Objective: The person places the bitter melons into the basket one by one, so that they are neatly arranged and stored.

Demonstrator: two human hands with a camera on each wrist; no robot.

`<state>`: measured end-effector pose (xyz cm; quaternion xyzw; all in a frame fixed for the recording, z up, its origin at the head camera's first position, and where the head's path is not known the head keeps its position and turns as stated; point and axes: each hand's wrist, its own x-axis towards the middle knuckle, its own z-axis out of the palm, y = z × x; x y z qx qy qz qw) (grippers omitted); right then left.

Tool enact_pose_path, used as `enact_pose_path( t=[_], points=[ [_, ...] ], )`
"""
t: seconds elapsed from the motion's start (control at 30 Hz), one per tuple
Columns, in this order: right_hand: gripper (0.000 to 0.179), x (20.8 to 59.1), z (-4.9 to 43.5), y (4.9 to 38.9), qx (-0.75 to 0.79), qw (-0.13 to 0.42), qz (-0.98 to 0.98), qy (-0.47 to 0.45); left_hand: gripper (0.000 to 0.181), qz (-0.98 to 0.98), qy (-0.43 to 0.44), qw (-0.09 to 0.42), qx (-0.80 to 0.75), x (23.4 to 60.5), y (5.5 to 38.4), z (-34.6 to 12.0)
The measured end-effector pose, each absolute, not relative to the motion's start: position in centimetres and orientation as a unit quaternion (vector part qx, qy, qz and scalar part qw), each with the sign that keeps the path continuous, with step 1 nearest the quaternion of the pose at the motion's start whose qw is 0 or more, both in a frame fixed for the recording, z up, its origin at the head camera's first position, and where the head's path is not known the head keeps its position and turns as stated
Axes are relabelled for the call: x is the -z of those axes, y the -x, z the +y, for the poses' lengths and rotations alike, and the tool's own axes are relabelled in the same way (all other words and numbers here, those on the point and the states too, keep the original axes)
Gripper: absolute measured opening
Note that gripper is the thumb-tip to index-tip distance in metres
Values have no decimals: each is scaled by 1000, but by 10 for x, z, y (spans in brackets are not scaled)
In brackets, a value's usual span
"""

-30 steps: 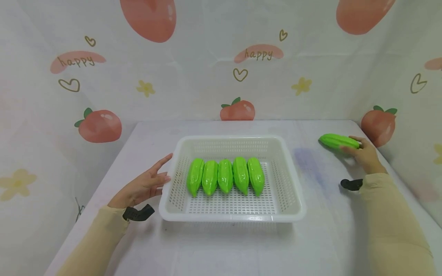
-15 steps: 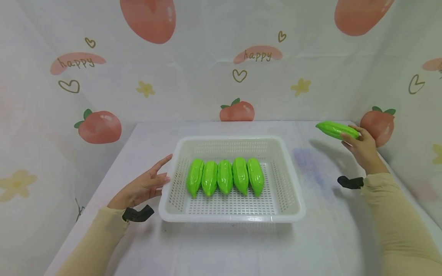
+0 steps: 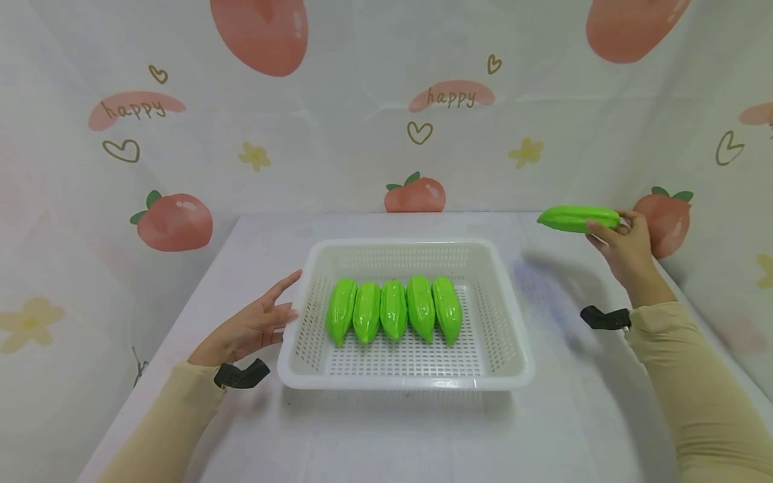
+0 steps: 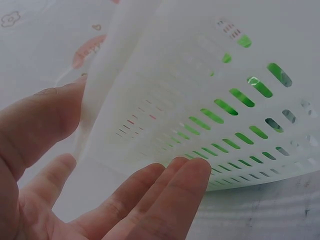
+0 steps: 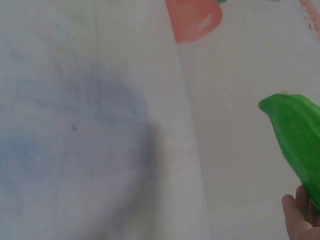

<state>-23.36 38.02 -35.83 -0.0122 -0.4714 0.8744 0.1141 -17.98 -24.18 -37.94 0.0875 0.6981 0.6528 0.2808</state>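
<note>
Your right hand (image 3: 625,245) fingers grasp the green toy gourd (image 3: 578,219) by one end, aloft right of the basket (image 3: 507,282). Left hand (image 3: 253,329) relaxed against its wall. Gourd likely light, rigid, glossy; grip mid-body.

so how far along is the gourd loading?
Done: five green gourds lie side by side in the white basket. In hand: the right hand grips a sixth gourd in the air, right of the basket; the left hand rests flat against the basket's left wall. Left: that gourd isn't in the basket yet; no others show.
</note>
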Motion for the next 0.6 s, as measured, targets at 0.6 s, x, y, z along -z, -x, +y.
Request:
enact_pose_path(
  t=[0.6],
  points=[
    [54, 321, 321, 224, -830, 123, -542, -38, 80, 698, -93, 281, -652, 381, 180, -243]
  ],
)
